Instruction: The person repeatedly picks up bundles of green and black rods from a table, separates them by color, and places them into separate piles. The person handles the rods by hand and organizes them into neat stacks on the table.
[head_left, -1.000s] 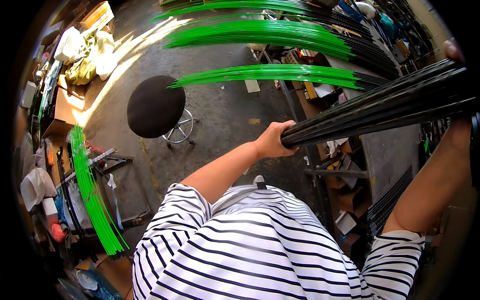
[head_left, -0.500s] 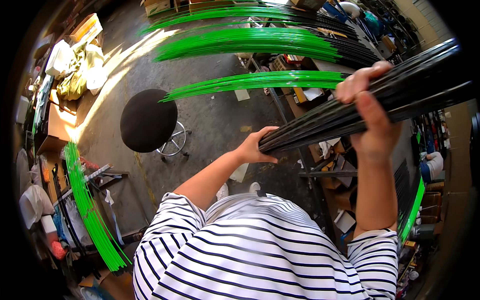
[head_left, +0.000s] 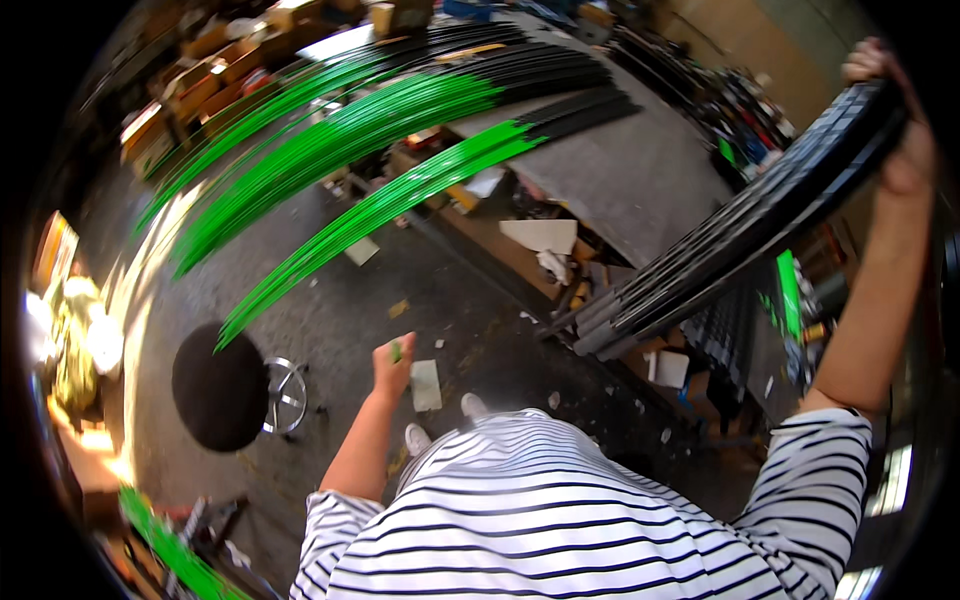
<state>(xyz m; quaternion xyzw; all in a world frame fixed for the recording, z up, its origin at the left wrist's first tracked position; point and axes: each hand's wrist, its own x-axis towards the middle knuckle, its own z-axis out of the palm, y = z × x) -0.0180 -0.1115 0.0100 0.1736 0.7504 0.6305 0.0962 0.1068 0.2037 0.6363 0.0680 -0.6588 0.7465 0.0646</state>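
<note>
Dark floor [head_left: 335, 310] fills the middle of the head view, crossed on the left by a bright band of sunlight and dotted with scraps and pale paper [head_left: 425, 386]. Cardboard boxes [head_left: 215, 80] crowd the upper left. On the right a grey desk [head_left: 645, 195] runs from the top of the view down toward the lower right, with cartons and white sheets beneath its left edge.

Several bundles of rods [head_left: 345, 140] lie across the desk's far end, their black ends on its top and their green lengths jutting past the left edge, out over the floor. Tips of the nearest bundle overlap the seat of a round black stool [head_left: 222, 390] with a chrome base. More green rods [head_left: 180, 555] show at the lower left.

The person's right hand [head_left: 908, 160], raised at the far right, grips the upper end of a thick black bundle [head_left: 750, 215]. It slants down to the left, its lower end near the desk's left edge; whether it touches cannot be told. The left hand [head_left: 391, 368] hangs above the floor, well apart from that end, fingers curled. Something small and green shows at them; whether it is held is unclear.
</note>
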